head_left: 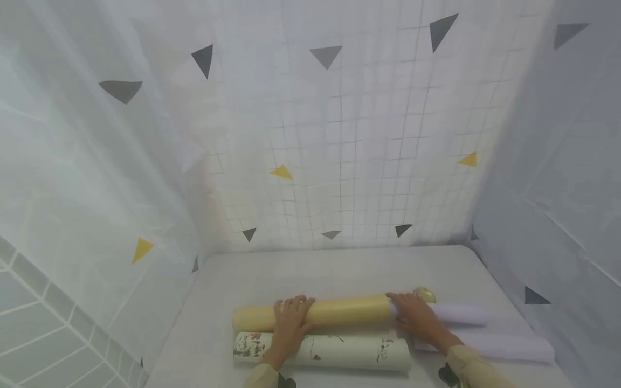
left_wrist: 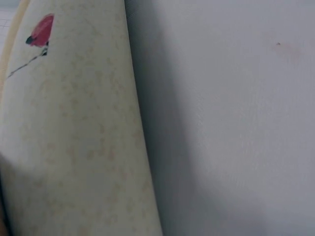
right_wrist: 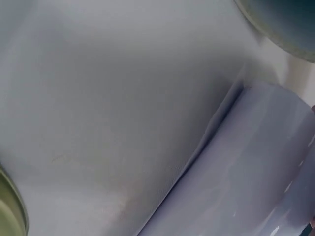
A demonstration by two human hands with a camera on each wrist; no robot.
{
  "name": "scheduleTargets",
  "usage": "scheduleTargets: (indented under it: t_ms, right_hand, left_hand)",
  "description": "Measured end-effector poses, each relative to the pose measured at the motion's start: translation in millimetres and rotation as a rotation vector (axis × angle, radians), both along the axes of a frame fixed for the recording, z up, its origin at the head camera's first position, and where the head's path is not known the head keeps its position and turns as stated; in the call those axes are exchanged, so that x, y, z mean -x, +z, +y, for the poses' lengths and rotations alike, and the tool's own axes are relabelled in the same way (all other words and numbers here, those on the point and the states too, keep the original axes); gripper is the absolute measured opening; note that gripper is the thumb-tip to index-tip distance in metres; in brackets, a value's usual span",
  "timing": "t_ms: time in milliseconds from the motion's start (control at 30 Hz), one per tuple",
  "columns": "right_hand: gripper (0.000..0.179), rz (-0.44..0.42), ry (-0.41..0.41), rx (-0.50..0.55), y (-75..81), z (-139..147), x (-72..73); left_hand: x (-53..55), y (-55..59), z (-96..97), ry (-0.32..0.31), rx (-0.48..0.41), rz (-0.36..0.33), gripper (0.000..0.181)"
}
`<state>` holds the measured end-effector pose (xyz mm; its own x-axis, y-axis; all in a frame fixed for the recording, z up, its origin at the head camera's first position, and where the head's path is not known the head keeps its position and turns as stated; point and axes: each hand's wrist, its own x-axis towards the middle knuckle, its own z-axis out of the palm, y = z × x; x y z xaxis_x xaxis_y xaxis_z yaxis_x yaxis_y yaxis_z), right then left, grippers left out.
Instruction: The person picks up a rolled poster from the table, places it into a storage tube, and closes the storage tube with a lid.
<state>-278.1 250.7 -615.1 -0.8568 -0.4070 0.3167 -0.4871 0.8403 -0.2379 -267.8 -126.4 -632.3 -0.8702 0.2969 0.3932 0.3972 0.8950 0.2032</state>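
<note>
A long yellow rolled sheet (head_left: 349, 311) lies across the white table, a lavender rolled sheet (head_left: 458, 312) coming out at its right end. My left hand (head_left: 289, 326) grips the yellow roll left of its middle, fingers over the top and thumb on the near side. Where yellow meets lavender, my right hand (head_left: 418, 315) holds the lavender roll. In front lies a cream roll with a floral print (head_left: 359, 354), partly behind my left forearm. It fills the left side of the left wrist view, showing a red flower (left_wrist: 42, 30). The right wrist view shows a glossy lavender roll (right_wrist: 246, 167) with a loose edge.
A second lavender roll (head_left: 509, 346) lies front right, partly hidden by my right forearm. A small round gold-coloured object (head_left: 425, 294) sits just behind my right hand. White sheeting with triangles (head_left: 339, 161) rises behind the table and on both sides.
</note>
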Motion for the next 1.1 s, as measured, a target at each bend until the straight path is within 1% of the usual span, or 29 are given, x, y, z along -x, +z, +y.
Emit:
scheduleTargets:
  t_ms: [67,233,367,467,600,700,800,933,1100]
  right_hand:
    - [0.065,0.004,0.007,0.01,-2.2,2,-0.2]
    - [0.067,0.077,0.054,0.048,-6.5,14,-3.7]
    - [0.068,0.111,0.068,0.064,-7.4,24,-6.7]
    - [0.067,0.084,0.054,0.082,-4.8,28,-8.7]
    - [0.064,0.001,0.002,0.078,1.0,29,-10.8]
    - [0.055,-0.019,-0.011,0.049,3.7,22,-9.5]
    - [0.049,0.004,0.014,0.042,5.1,15,-9.1]
    - [0.049,0.022,0.031,0.049,6.1,7,-8.3]
    - [0.058,-0.067,-0.012,0.068,8.1,-2,-4.8]
  left_hand:
    - [-0.6,0.5,-0.3,-0.001,0.0,-0.006,0.064]
    - [-2.7,1.5,1.7,0.008,0.016,-0.017,0.064]
    - [-4.4,2.6,2.5,0.01,0.029,-0.005,0.066]
    - [-5.8,3.2,2.6,0.011,0.031,0.027,0.066]
    - [-6.5,3.5,4.3,0.002,0.015,0.05,0.065]
    - [-6.4,4.3,3.0,-0.007,0.007,0.03,0.064]
    - [-7.4,4.7,1.8,-0.007,0.005,-0.004,0.065]
    - [-7.7,5.3,1.8,-0.004,-0.002,-0.028,0.064]
    - [-7.7,6.3,1.8,-0.015,-0.021,-0.026,0.064]
